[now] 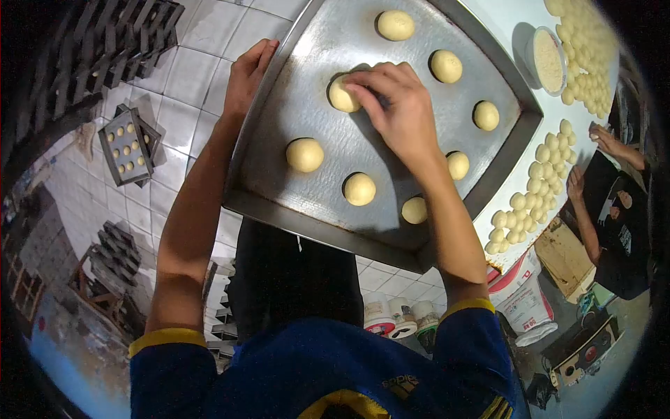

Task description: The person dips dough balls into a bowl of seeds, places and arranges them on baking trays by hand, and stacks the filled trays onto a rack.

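Observation:
A metal baking tray (296, 91) fills the middle of the view, its near edge close to my body. My left hand (248, 77) is closed on the tray's left rim, with the fingertips at the edge. Inside the tray, my right hand (401, 105) pinches a pale dough ball (343, 96) between thumb and fingers; the ball appears to rest on the tray floor. Several other round dough balls sit spaced apart around it, among them one at the left (305, 155) and one near the front (359, 189). My right forearm partly covers the tray's right front side.
On the white table (499, 202) at right lie rows of dough balls (534, 188) and a tub of pale crumbly stuff (548, 61). A co-worker's hands (607, 141) rest at its far edge. A filled tray (125, 146) stands on the tiled floor, near stacked dark trays (115, 45).

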Motion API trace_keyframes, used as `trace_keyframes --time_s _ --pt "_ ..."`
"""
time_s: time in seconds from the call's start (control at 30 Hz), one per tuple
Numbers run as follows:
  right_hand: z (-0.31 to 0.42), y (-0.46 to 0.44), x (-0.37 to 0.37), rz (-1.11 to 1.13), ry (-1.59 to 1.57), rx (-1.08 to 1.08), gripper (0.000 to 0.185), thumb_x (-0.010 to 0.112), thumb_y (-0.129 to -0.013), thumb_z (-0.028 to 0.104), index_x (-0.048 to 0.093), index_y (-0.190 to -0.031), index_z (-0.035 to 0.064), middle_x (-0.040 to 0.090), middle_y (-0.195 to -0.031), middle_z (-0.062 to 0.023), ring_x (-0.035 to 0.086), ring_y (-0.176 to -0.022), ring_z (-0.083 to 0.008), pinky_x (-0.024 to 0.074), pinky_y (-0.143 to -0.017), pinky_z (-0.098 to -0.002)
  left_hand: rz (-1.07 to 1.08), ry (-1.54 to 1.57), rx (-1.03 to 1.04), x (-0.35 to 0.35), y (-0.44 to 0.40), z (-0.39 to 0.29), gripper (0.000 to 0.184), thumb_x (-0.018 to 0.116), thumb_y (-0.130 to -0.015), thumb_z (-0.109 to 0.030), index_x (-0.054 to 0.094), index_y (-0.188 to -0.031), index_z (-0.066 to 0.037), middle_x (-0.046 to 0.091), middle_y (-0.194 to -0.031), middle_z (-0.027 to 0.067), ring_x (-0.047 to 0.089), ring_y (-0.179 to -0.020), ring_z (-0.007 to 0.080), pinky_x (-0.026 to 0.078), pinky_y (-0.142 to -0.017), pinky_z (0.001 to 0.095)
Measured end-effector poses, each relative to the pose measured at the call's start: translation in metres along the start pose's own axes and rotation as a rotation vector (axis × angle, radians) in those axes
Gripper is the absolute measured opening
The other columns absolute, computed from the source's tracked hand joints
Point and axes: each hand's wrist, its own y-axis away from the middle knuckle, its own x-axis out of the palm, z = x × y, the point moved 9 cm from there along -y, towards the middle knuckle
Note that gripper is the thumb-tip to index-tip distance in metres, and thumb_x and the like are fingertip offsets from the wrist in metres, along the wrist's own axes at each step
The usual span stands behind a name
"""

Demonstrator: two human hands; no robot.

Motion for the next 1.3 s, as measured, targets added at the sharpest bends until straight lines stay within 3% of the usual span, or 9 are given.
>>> trace_keyframes --time_s 0.1,0.3,0.37,0.5,0.67,0.93,1.03,1.23,1.3 --pt "0.010 0.006 0.005 -0.068 0.184 -0.160 0.016 0.080 -0.086 0.015 0.079 -0.101 0.0089 0.070 -0.091 -0.0026 0.059 -0.079 -0.0267 0.0527 -0.077 -0.0350 -0.001 -0.048 0.070 -0.004 -0.005 0.004 0.041 0.049 -0.112 -0.036 0.054 -0.086 -0.004 0.047 -0.072 -0.0020 0.041 -0.071 0.0095 0.039 -0.065 0.0288" --pt "0.016 0.023 -0.010 0.095 0.256 -0.199 0.034 0.073 -0.093 0.033 0.074 -0.121 0.0126 0.063 -0.119 -0.0065 0.058 -0.089 -0.0257 0.0491 -0.087 -0.0388 0.002 0.006 0.080 -0.001 -0.004 0.003 0.042 0.049 -0.112 -0.037 0.056 -0.087 -0.004 0.049 -0.074 -0.0018 0.044 -0.074 0.0100 0.040 -0.068 0.0284" --pt "-0.012 0.007 -0.056 0.042 0.127 -0.053 0.031 0.074 -0.094 0.028 0.075 -0.119 0.0096 0.067 -0.115 -0.0085 0.061 -0.092 -0.0261 0.0496 -0.090 -0.0377 -0.023 -0.006 0.008 -0.001 -0.002 0.006 0.040 0.049 -0.112 -0.036 0.057 -0.089 -0.004 0.051 -0.077 -0.0008 0.045 -0.075 0.0103 0.041 -0.068 0.0286" --pt "-0.149 -0.017 -0.218 -0.537 0.473 0.144 0.032 0.073 -0.095 0.030 0.077 -0.114 0.0039 0.076 -0.103 -0.0169 0.071 -0.090 -0.0315 0.0547 -0.085 -0.0425 -0.029 0.021 -0.016 0.002 -0.001 0.007 0.039 0.049 -0.112 -0.035 0.059 -0.091 -0.004 0.054 -0.078 -0.0002 0.046 -0.075 0.0101 0.042 -0.067 0.0287" --pt "-0.317 -0.031 -0.288 -0.296 0.732 0.479 0.043 0.071 -0.091 0.052 0.081 -0.111 0.0157 0.078 -0.103 -0.0139 0.074 -0.100 -0.0346 0.0557 -0.086 -0.0423 0.008 -0.009 0.015 0.003 -0.002 0.002 0.044 0.046 -0.112 -0.040 0.062 -0.092 -0.004 0.057 -0.078 -0.0007 0.048 -0.073 0.0085 0.043 -0.066 0.0280" --pt "-0.313 -0.018 -0.289 -0.302 0.839 0.597 0.044 0.071 -0.091 0.052 0.081 -0.115 0.0168 0.080 -0.099 -0.0116 0.076 -0.093 -0.0305 0.0559 -0.086 -0.0406 0.011 0.059 0.004 0.007 -0.003 0.002 0.044 0.044 -0.113 -0.037 0.061 -0.091 -0.004 0.054 -0.075 -0.0013 0.047 -0.072 0.0085 0.042 -0.065 0.0282" --pt "-0.308 0.005 -0.295 -0.438 0.189 0.572 0.037 0.077 -0.093 0.036 0.079 -0.120 0.0106 0.078 -0.111 -0.0109 0.065 -0.094 -0.0124 0.0523 -0.084 -0.0316 0.001 0.003 -0.025 0.000 -0.003 0.010 0.042 0.045 -0.113 -0.036 0.061 -0.090 -0.004 0.053 -0.075 -0.0022 0.046 -0.073 0.0083 0.041 -0.065 0.0276" --pt "-0.175 0.094 -0.250 -0.291 0.115 0.664 0.037 0.067 -0.100 0.011 0.067 -0.137 0.0058 0.068 -0.131 -0.0060 0.067 -0.104 -0.0187 0.0480 -0.092 -0.0281 0.060 -0.005 0.047 0.002 -0.007 0.010 0.042 0.046 -0.113 -0.037 0.060 -0.091 -0.004 0.051 -0.075 -0.0024 0.046 -0.073 0.0090 0.041 -0.066 0.0276" --pt "-0.149 0.143 -0.208 -0.465 -0.364 0.880 0.040 0.070 -0.100 0.029 0.072 -0.130 0.0027 0.071 -0.128 -0.0099 0.061 -0.120 -0.0190 0.0443 -0.106 -0.0340 0.028 0.001 0.019 0.002 -0.005 0.008 0.043 0.046 -0.112 -0.039 0.061 -0.092 -0.004 0.051 -0.075 -0.0024 0.046 -0.073 0.0090 0.042 -0.066 0.0278"
